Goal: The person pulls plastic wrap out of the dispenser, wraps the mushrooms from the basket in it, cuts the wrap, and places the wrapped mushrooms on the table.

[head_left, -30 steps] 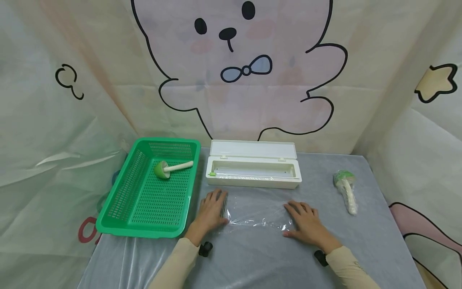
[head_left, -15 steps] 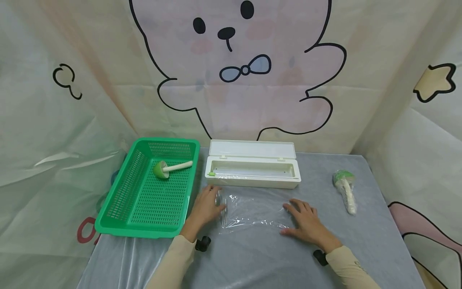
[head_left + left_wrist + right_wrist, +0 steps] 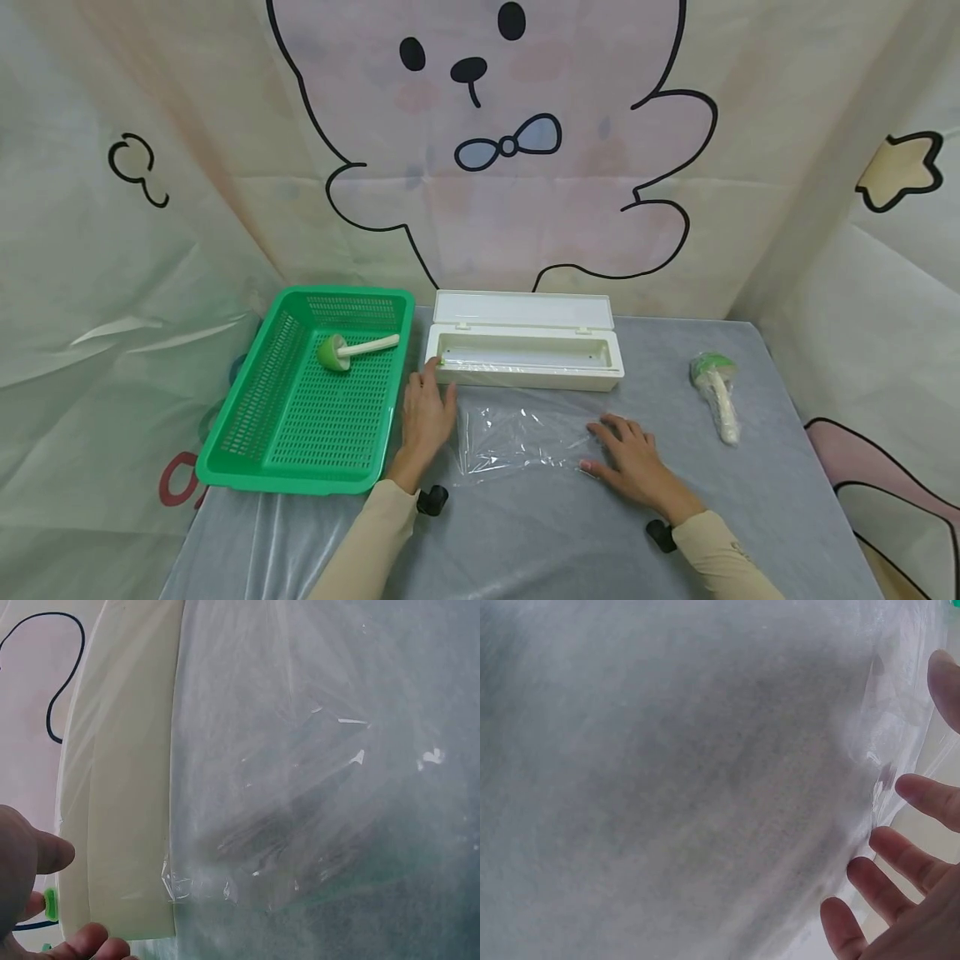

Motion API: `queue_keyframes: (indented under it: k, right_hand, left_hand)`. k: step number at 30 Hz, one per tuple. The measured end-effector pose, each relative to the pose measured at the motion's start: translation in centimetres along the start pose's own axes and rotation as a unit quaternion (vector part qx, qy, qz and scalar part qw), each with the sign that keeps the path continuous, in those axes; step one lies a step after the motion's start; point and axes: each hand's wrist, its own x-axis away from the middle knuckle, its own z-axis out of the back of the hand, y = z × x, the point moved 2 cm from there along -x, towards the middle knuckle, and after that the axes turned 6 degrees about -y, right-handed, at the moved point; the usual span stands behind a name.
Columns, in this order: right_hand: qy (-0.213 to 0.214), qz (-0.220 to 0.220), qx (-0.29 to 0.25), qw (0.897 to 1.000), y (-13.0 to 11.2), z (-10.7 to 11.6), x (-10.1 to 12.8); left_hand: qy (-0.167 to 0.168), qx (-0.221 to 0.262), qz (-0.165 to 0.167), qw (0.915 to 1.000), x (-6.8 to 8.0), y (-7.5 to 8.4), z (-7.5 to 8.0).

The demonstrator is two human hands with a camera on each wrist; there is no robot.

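The head view looks forward and down from above the near edge of the surface (image 3: 525, 533), taking in both hands, the white box (image 3: 525, 354), the green basket (image 3: 300, 400) and the backdrop behind. The left wrist view sits very close over the clear film (image 3: 315, 787), facing the box's long side (image 3: 127, 787). The right wrist view is closer still, showing film (image 3: 900, 712) and fingertips (image 3: 922, 799). All three share the film
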Motion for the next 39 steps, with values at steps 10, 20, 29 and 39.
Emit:
queue_keyframes:
  k: [10,20,29,39]
  right_hand:
    - [0.006,0.000,-0.008,1.000,-0.1,0.0,0.1]
    - [0.030,0.000,-0.011,0.999,0.2,0.1,0.0]
    - [0.030,0.032,0.018,0.999,-0.6,0.3,0.0]
    - [0.074,0.039,0.004,0.996,-0.5,1.1,-0.8]
  left_hand:
    - [0.018,-0.054,-0.005,0.9984,0.3,0.0,0.1]
    - [0.013,-0.103,-0.068,0.9922,1.7,-0.6,-1.0]
    - [-0.010,-0.113,-0.085,0.9899,2.7,-1.2,-1.2]
    - [-0.175,-0.156,-0.051,0.9708,2.8,-1.7,-1.0]
